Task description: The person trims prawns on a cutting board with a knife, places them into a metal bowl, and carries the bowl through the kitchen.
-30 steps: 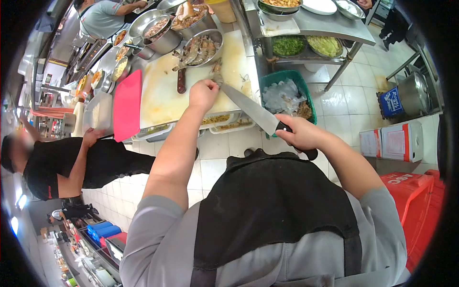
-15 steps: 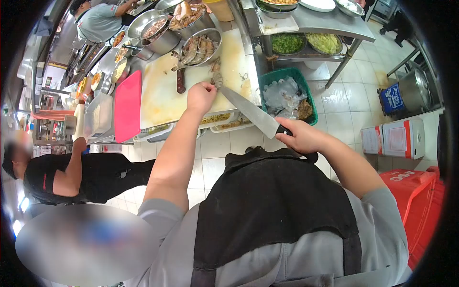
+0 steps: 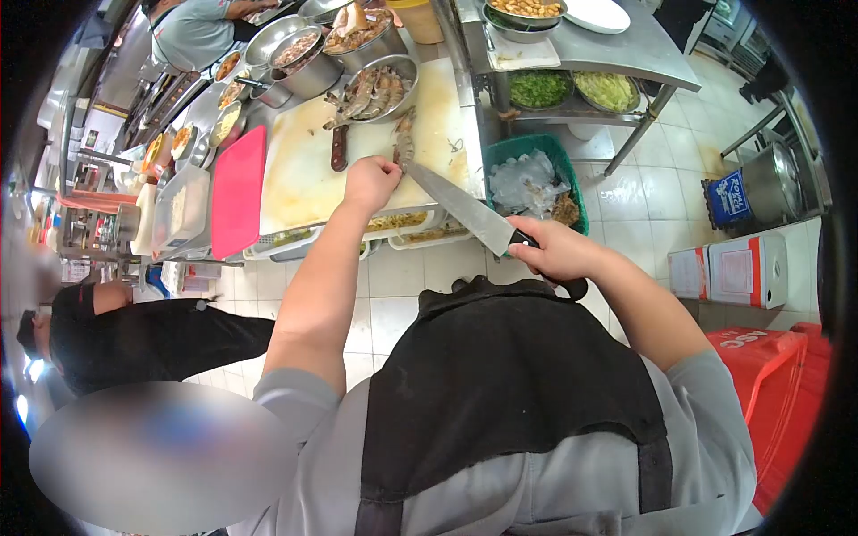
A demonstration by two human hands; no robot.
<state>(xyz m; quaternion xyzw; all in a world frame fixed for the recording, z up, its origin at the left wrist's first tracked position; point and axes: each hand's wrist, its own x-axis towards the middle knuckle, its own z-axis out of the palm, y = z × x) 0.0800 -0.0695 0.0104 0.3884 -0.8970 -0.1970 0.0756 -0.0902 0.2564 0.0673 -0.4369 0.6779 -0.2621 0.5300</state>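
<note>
Right hand [image 3: 561, 250] is clamped round the knife [image 3: 460, 207], left hand [image 3: 370, 184] pinched together beside the shrimp [image 3: 405, 143], so keep fingers off the blade.

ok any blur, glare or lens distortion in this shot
Head view: corners black, edges bowed by the lens; a heavily blurred oval covers the lower left; lamps at far left look blown out; floor tiles carry glossy reflections; the long knife and right hand look fairly crisp.

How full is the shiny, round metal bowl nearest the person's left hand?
Not empty: brownish shrimp are heaped inside the bowl, some jutting over its rim. Its bottom is hidden.
</note>
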